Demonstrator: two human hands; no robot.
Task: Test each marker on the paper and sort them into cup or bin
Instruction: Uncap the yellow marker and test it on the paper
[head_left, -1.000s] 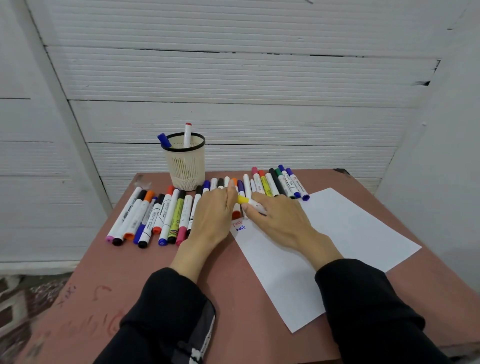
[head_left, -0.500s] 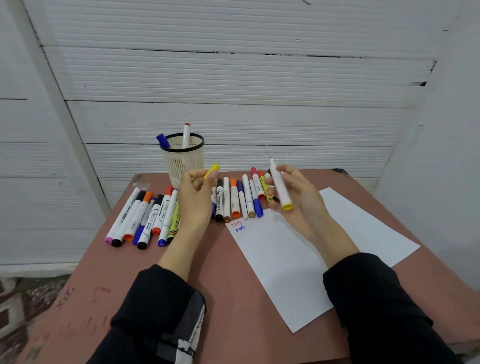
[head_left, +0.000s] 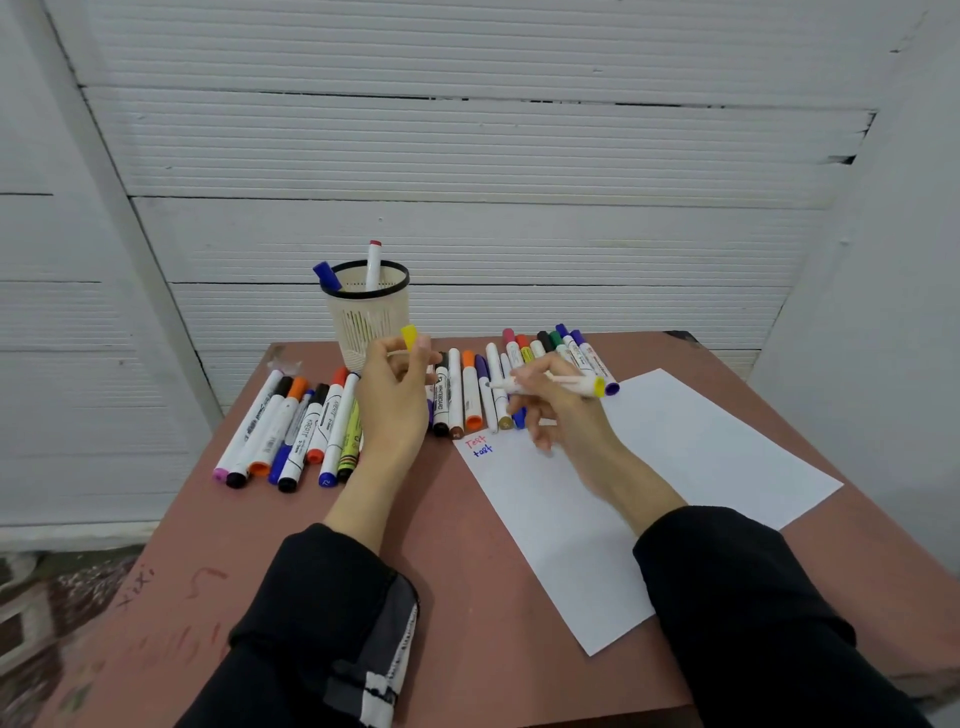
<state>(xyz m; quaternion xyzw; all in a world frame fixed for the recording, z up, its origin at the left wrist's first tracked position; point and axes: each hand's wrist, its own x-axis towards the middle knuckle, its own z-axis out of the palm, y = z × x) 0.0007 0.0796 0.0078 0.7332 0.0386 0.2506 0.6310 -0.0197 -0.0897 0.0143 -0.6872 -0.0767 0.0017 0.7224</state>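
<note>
The yellow marker (head_left: 550, 383) is white-barrelled with a yellow end, uncapped, lying nearly level above the paper's far left corner, its tip pointing left. Its yellow cap (head_left: 409, 338) is off, held up in front of the cup. The paper (head_left: 675, 467) is a white sheet lying flat and skewed on the table, with a red scribble and a blue one near its far left corner. The cup (head_left: 367, 322) is a pale mesh pot with a black rim, upright at the table's far edge, holding a blue-capped marker (head_left: 327, 275) and a red-tipped one (head_left: 373, 265). The other markers (head_left: 291, 431) lie capped, side by side in a row across the table.
</note>
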